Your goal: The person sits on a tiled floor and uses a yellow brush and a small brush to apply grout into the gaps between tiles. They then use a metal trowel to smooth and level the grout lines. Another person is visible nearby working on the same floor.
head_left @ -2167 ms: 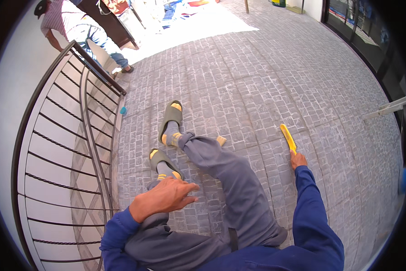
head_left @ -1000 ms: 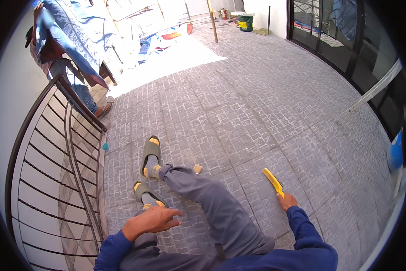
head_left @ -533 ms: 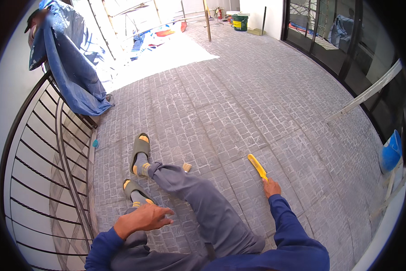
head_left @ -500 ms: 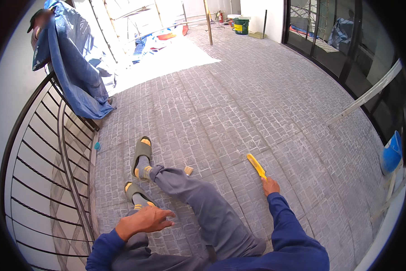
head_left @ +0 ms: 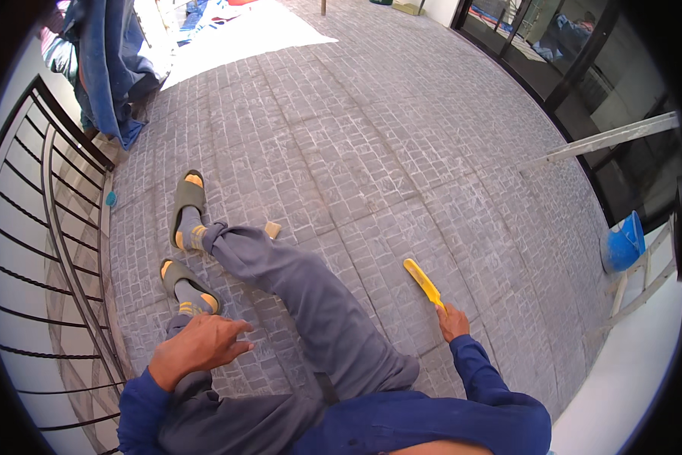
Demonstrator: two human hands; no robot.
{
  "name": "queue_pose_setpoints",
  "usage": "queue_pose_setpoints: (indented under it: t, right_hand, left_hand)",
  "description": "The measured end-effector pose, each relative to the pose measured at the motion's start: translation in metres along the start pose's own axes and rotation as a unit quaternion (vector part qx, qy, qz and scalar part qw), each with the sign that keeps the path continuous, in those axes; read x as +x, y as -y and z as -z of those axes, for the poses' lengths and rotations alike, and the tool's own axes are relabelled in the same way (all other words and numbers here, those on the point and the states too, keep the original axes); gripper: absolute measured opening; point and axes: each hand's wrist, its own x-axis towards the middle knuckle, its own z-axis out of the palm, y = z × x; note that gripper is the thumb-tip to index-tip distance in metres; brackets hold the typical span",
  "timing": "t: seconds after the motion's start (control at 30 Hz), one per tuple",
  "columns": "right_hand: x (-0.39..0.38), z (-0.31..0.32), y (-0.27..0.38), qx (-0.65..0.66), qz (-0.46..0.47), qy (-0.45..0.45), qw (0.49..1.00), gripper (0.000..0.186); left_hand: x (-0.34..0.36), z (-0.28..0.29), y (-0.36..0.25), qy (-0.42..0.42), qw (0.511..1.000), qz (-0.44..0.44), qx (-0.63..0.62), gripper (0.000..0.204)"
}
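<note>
My right hand (head_left: 453,324) grips the end of a long yellow wire brush (head_left: 423,282), held low over the grey block-patterned floor (head_left: 356,182). The brush points forward and to the left; its bristles barely show from here. My left hand (head_left: 203,347) rests by my bent left leg, near the foot. Its thumb and forefinger are apart with nothing seen between them; the other fingers are partly hidden. Beyond my outstretched right leg lies a small tan block (head_left: 272,229), partly covered by the trouser leg.
A black metal railing (head_left: 49,220) runs along the left, with a small teal cup (head_left: 111,199) beside it. At the back left hangs a blue tarp (head_left: 106,76) by a person. On the right are a blue bucket (head_left: 623,243), a pale plank (head_left: 606,140) and dark glass doors (head_left: 553,53).
The view has tilted down and turned right, so the scene sits further left and higher. My right hand still holds the brush; my left hand stays by the leg.
</note>
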Motion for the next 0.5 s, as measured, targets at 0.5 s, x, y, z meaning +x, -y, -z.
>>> queue_pose_setpoints:
  t: [0.5]
  right_hand:
    - [0.189, -0.036, 0.120, 0.060, -0.009, -0.086, 0.994, 0.052]
  left_hand:
    - [-0.001, -0.002, -0.006, -0.065, 0.998, -0.024, 0.000, 0.030]
